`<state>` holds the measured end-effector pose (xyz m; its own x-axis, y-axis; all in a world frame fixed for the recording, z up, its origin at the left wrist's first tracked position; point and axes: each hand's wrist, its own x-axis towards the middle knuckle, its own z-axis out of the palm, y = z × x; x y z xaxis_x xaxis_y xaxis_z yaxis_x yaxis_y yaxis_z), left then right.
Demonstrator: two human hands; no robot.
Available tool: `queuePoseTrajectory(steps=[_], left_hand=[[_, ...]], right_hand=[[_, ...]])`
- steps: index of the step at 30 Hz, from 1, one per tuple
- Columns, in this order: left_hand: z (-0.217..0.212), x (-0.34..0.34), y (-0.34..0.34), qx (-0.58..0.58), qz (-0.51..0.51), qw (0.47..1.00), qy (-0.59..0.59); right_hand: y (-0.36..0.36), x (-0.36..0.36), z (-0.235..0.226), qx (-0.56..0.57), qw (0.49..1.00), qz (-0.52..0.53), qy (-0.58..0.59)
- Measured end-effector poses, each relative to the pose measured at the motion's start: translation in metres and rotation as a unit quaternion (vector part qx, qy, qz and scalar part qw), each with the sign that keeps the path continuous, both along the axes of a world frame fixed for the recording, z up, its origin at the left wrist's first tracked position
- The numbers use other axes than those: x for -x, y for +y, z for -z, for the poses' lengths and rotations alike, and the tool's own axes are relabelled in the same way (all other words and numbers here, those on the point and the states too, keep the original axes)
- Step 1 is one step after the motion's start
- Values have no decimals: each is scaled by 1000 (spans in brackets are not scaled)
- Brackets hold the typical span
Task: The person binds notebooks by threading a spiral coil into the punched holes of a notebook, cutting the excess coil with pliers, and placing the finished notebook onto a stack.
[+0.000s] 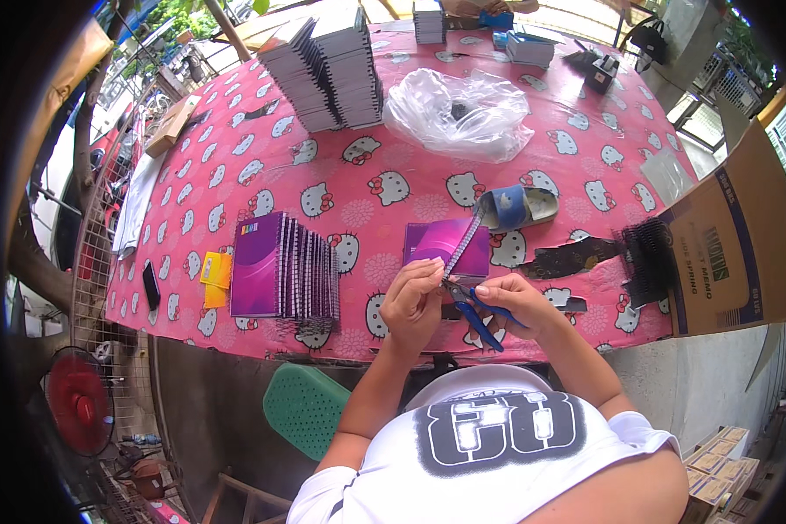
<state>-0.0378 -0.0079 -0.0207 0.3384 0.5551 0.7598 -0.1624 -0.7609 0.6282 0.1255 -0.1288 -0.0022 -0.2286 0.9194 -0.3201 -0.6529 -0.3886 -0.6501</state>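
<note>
My left hand (415, 301) grips a spiral notebook (465, 243) by the lower end of its coil binding. The notebook is tilted, its coil edge facing up toward me, with purple cover around it; whether a second notebook lies beneath, I cannot tell. In my right hand (513, 301) are blue-handled pliers (480, 325), their jaws at the bottom end of the coil, close to my left fingertips. Left of my hands, a row of purple spiral notebooks (275, 266) lies overlapping on the table. A blue and grey slipper-shaped thing (520, 208) lies just beyond the held notebook.
Tall stacks of notebooks (327, 79) and a clear plastic bag (458, 113) stand farther back on the pink table (410, 188). Black coils (646, 262) lie by a cardboard box (729, 244) at right. Yellow packets (217, 278) and a phone (151, 286) are left. Another person's hand (496, 7) shows far back.
</note>
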Motion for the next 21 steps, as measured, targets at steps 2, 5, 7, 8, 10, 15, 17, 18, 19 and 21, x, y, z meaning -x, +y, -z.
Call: queuePoseTrajectory(steps=[2,5,7,8,10,15,17,18,19,21], left_hand=[[-12,10,-1,22,-35,999,-2],[-61,36,0,124,-119,975,-137],[-92,77,22,133,-168,942,-259],[-99,102,34,134,-197,932,-273],[-82,146,61,185,-297,911,-216],[-31,157,83,192,-417,863,-211],[-33,151,82,211,-446,845,-206],[-36,146,85,181,-456,844,-218],[-36,149,88,187,-435,857,-203],[-28,162,96,196,-392,882,-174]], right_hand=[[1,11,-4,-54,985,40,-161],[-10,19,-10,-98,893,106,-427],[-33,4,20,-112,734,146,-653],[-45,-5,38,-107,647,156,-739],[-67,-9,53,-106,563,110,-812],[-40,-23,53,-165,558,203,-787],[-5,-30,47,-157,581,251,-758],[13,-32,49,-99,637,264,-717],[32,-31,53,-40,689,275,-669],[52,-27,74,19,743,282,-606]])
